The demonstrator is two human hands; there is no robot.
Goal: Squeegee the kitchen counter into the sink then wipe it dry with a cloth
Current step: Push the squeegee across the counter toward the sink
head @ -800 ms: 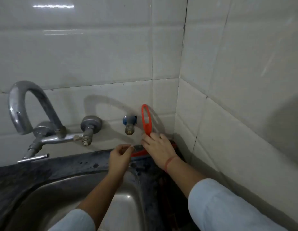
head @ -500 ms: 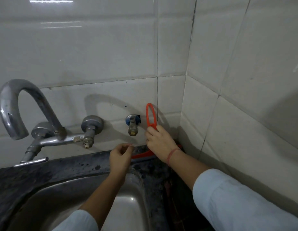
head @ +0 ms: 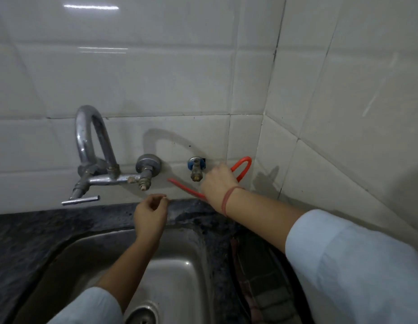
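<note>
Right hand [head: 218,181] grips red squeegee [head: 183,187] by its handle, just right of the small tap [head: 196,169], blade tilted. Left hand [head: 150,216] below tap, fingers loose, holding nothing. Squeegee prob. light & stiff, slippery wet; hold the loop.

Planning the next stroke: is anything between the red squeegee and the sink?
The left hand hovers over the counter ledge below the blade of the squeegee, on its way into the sink. Nothing else visible blocks it.

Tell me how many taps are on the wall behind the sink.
2. The curved-spout faucet is left of centre; the small blue-capped tap is right of it, beside the right hand holding the red squeegee. None seems hidden.
</note>
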